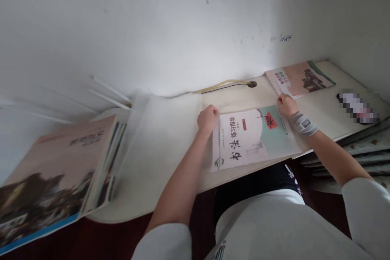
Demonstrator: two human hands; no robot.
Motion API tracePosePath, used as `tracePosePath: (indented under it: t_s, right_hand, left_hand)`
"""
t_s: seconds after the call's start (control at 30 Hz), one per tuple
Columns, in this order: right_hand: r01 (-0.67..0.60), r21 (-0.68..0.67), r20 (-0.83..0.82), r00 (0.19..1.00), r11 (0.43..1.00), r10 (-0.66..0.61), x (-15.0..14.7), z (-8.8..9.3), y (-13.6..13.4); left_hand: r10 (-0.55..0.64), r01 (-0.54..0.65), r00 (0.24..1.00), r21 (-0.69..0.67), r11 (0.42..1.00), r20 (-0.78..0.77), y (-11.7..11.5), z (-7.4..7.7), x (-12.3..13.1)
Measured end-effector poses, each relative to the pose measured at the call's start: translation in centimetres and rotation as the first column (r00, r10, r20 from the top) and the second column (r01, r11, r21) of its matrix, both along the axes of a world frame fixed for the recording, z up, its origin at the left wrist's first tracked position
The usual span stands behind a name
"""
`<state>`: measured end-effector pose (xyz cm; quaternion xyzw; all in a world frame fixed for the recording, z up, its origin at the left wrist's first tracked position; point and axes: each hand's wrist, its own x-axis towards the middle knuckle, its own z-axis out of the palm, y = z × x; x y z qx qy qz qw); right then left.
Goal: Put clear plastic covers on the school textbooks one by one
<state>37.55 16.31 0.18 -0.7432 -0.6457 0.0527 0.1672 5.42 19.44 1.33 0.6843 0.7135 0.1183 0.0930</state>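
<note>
book (248, 139) lies flat on desk (239, 99) btwn l hand (208, 118) & r hand (287, 105), near far corners; both curled, can't tell if gripping.

The left grip (208, 118) and right grip (287, 105) hold a booklet (252, 136) by its far corners. Another book (297, 79) lies on the desk (323, 109).

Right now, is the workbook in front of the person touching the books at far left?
Apart. The head view shows a wide stretch of pale tabletop between the workbook and the books.
</note>
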Motion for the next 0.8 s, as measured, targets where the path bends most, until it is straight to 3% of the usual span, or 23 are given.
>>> tracePosePath:
  t_s: [0.2,0.27,0.33,0.4,0.5,0.6,0.7,0.8]
  right_hand:
    - [-0.018,-0.045,0.082,0.996,0.999,0.022,-1.4,0.0,1.8]
    - [-0.022,-0.035,0.111,0.993,0.999,0.026,-1.8,-0.2,1.6]
    - [-0.031,-0.018,0.136,0.990,0.999,0.034,-2.1,-0.4,1.2]
    - [-0.040,-0.004,0.155,0.987,0.999,0.041,-2.3,-0.4,0.8]
    - [-0.048,0.003,0.176,0.983,0.999,0.047,-2.4,0.0,0.3]
    - [-0.066,0.034,0.255,0.965,0.997,0.055,-3.0,0.8,-0.4]
    - [-0.225,0.045,0.342,0.919,0.973,0.197,-4.9,1.4,-1.6]
    - [-0.468,-0.117,0.322,0.816,0.876,0.480,-7.3,1.3,-2.4]
  left_hand:
    - [0.031,-0.031,0.999,-0.012,0.999,-0.032,-0.8,0.2,-0.6]
    - [0.008,-0.005,0.998,0.054,0.999,-0.060,-1.6,0.2,-0.2]
    - [-0.071,0.090,0.991,0.167,0.982,-0.112,-2.7,0.3,0.6]
    - [-0.214,0.246,0.961,0.190,0.950,-0.175,-4.0,0.3,1.7]
    - [-0.417,0.418,0.886,-0.043,0.908,-0.201,-5.5,-0.2,3.2]
    - [-0.448,0.419,0.871,-0.170,0.892,-0.204,-6.4,-1.1,3.9]
    - [-0.433,0.404,0.880,-0.168,0.899,-0.198,-6.4,-1.4,4.0]
    - [-0.425,0.396,0.890,-0.184,0.900,-0.164,-6.1,-1.1,4.2]
